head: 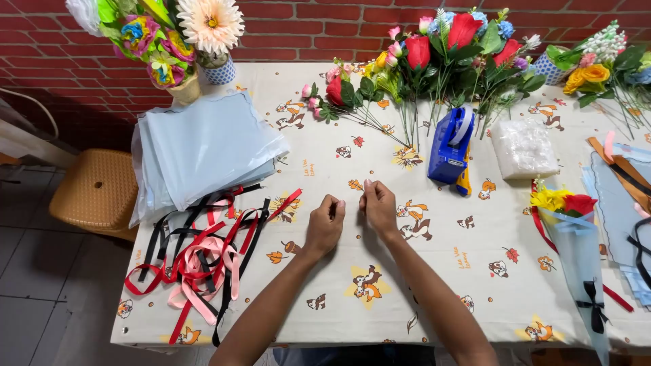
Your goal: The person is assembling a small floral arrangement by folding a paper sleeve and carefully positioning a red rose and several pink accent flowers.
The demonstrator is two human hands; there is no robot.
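Hands, left hand and right hand, fingers pinched shut close together above the cartoon-print tablecloth, ribbons lying left

Bright, even light, soft shadows; edges perhaps slightly bowed.

Left hand: loosely fisted over the counter, fingertips pinched together, knuckles up — whatever it pinches is too small to tell.
Right hand: just beside the left, fingers curled and pinched, thumb side toward the left hand.
Pose: both forearms reach in from the near edge and meet at mid-counter; the hands are near but apart.
Ribbons: nearest loose things — a tangled heap of red, pink and black strips lying flat, left of the left hand.
Tape dispenser: blue, upright, beyond the right hand.
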